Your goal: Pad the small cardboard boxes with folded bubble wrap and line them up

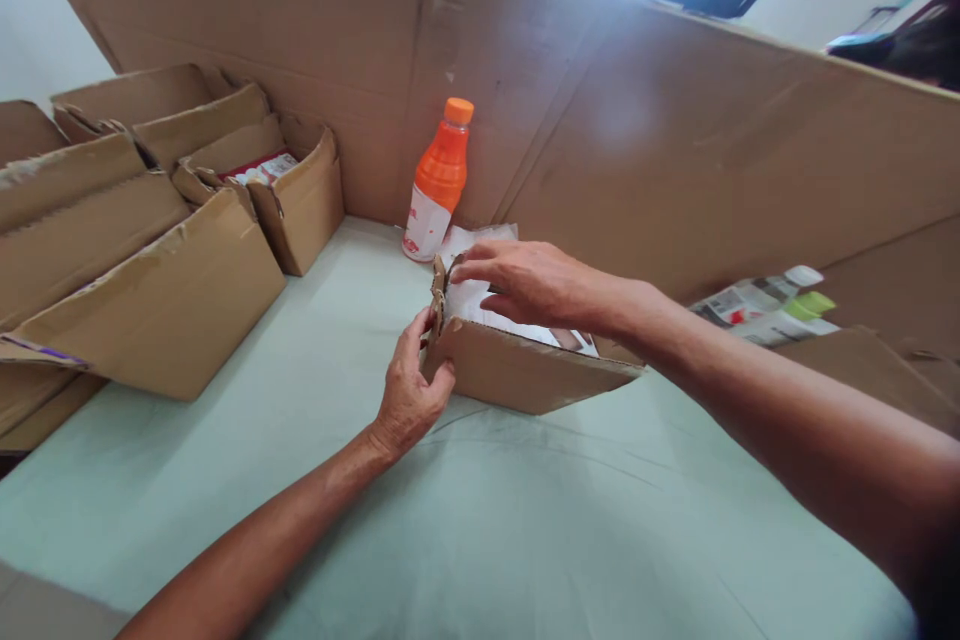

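A small open cardboard box [525,375] lies in the middle of a pale green cloth-covered table [525,530]. My left hand [409,390] pinches its left corner from outside. My right hand [529,280] reaches over the box's open top, with the fingertips on the torn left flap [438,292]. Inside the box lies white paper or plastic wrapping [476,300] with something dark beneath it near the right side. An orange bottle [437,182] with an orange cap stands upright just behind the box.
Several open cardboard boxes [161,290] crowd the left side; one [300,195] holds packets. A tall cardboard wall [637,120] rings the back and right. Small white and green containers [765,305] lie at the right behind another cardboard piece.
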Tool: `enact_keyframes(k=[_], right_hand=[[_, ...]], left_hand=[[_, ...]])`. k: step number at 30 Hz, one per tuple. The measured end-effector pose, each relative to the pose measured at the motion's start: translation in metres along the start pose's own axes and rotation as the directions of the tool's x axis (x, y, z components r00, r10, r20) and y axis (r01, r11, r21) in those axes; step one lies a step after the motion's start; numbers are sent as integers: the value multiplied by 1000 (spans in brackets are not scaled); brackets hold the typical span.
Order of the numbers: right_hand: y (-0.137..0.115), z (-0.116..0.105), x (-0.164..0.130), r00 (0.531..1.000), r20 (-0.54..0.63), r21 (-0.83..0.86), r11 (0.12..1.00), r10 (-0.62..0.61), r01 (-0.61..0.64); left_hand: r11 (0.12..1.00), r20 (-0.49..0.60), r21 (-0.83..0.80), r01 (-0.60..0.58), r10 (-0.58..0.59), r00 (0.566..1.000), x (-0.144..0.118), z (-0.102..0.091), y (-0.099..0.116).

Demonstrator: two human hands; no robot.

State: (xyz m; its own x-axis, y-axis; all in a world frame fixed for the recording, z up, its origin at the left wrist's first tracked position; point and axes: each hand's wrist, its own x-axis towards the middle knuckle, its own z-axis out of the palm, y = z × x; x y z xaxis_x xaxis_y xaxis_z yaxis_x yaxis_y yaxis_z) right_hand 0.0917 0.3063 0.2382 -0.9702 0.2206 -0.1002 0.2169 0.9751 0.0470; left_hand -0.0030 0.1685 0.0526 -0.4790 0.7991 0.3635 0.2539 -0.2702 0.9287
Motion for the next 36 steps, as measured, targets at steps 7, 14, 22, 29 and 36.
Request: enact_keyframes(k=[7,14,22,29,36], right_hand=[[-6,36,12,992,-55,-59,992,-111,108],[2,39,13,988,-20,107,982,-155,156],[-10,27,-89,782,-533,286,939,323,-192],[-51,157,-197,163,-408,791,437,898,-429],[-38,175,-136,381,-246,899,357,891,-255]], left_hand=[[998,-15,40,-40,41,999,-2,0,-5],[996,5,67,-65,65,998,-2,-2,-6],[995,31,64,-77,76,997,6,-10,2],[997,92,43,57,-60,994,3,-19,1],[991,82,-1,135,-135,987,21,4,12]])
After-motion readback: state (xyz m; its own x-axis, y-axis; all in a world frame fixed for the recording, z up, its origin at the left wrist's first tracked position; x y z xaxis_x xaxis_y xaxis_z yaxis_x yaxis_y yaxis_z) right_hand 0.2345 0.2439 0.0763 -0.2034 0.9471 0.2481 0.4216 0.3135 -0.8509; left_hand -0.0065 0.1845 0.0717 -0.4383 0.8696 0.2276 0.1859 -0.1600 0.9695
